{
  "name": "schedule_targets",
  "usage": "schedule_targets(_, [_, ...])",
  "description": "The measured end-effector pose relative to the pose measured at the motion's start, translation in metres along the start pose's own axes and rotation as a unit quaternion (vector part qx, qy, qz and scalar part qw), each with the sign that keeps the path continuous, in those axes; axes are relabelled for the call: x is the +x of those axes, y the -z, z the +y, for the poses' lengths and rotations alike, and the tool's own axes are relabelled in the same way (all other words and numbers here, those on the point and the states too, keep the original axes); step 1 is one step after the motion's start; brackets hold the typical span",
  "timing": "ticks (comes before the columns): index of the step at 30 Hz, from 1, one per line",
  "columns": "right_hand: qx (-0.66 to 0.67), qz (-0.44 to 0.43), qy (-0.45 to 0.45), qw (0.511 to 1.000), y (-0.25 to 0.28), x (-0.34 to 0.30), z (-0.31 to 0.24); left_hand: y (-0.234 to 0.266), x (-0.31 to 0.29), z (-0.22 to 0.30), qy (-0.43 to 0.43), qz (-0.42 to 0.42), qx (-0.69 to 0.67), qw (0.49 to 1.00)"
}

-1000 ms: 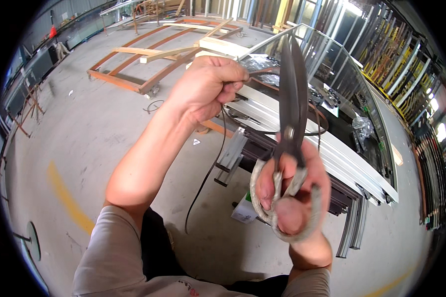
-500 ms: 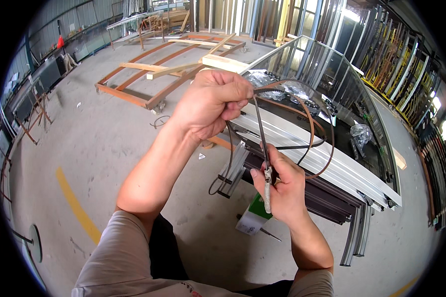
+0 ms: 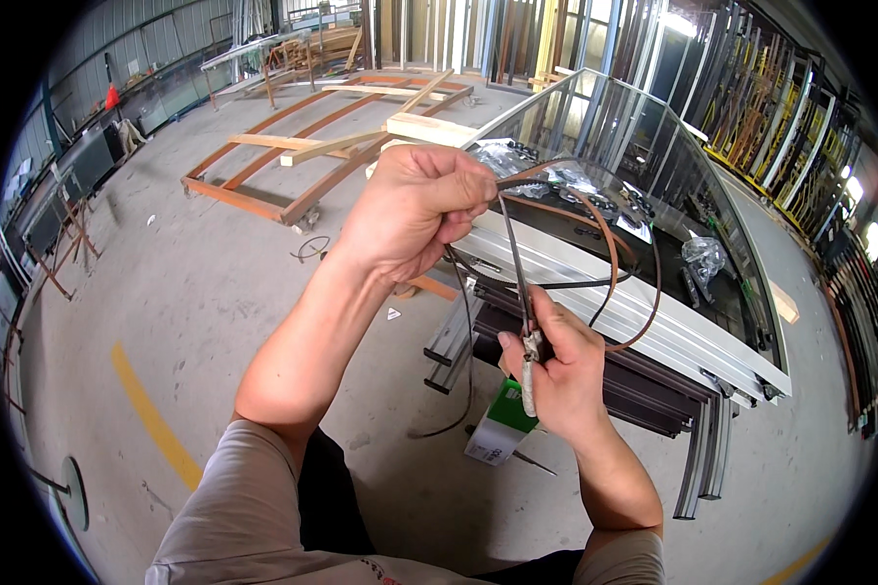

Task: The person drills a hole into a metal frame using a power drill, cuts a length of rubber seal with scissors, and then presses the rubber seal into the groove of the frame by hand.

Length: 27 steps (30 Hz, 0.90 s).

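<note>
In front of me, my left hand (image 3: 424, 200) is closed in a pinch on a loose coil of thin black and brown flexible strip (image 3: 615, 244). Loops of it swing out to the right, and one tail hangs down toward the floor. Lower and to the right, my right hand (image 3: 561, 366) is closed around a slim hand tool with a pale, wrapped-looking handle (image 3: 528, 385); its exact kind is unclear. A dark, narrow straight length runs from the tool up to my left fingers. I cannot tell whether it is blade or strip.
A white-framed glass panel (image 3: 654, 283) lies right of my hands, bearing clear plastic bags (image 3: 702, 255). Dark metal profiles (image 3: 644, 395) stick out beneath. A green and white box (image 3: 502, 424) stands on the floor. Farther back lies a reddish-brown frame (image 3: 234, 195) with wooden battens.
The strip's hanging tail has dropped lower and straightened toward the floor. Both hands keep nearly the same position and grip.
</note>
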State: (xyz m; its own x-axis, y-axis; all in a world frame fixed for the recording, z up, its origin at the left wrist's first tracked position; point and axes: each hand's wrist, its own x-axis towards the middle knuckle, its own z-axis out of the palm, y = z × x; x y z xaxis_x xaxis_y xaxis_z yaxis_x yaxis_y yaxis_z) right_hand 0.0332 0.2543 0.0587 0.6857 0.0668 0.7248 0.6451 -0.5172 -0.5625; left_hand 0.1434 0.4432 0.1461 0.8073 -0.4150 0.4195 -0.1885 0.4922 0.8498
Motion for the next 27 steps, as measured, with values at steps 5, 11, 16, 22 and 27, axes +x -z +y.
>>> schedule_targets(5, [-0.001, 0.0, -0.009, 1.0, 0.002, 0.001, -0.003, 0.0, -0.001, 0.003, 0.006, -0.008, -0.022, 1.0])
schedule_targets(11, [0.007, 0.013, 0.004, 1.0, 0.003, 0.003, -0.002, 0.0, 0.0, 0.005, 0.059, -0.011, -0.078, 0.995])
schedule_targets(16, [-0.013, 0.012, -0.001, 1.0, 0.006, -0.002, 0.002, -0.008, -0.001, -0.004, 0.048, 0.004, -0.028, 0.998])
schedule_targets(22, [-0.139, 0.028, 0.042, 0.989, 0.021, -0.005, 0.009, -0.017, -0.002, -0.016, -0.04, -0.043, 0.005, 0.998])
schedule_targets(27, [-0.22, 0.063, 0.121, 0.966, 0.034, -0.003, 0.027, -0.021, -0.002, -0.02, -0.09, -0.066, 0.037, 0.993])
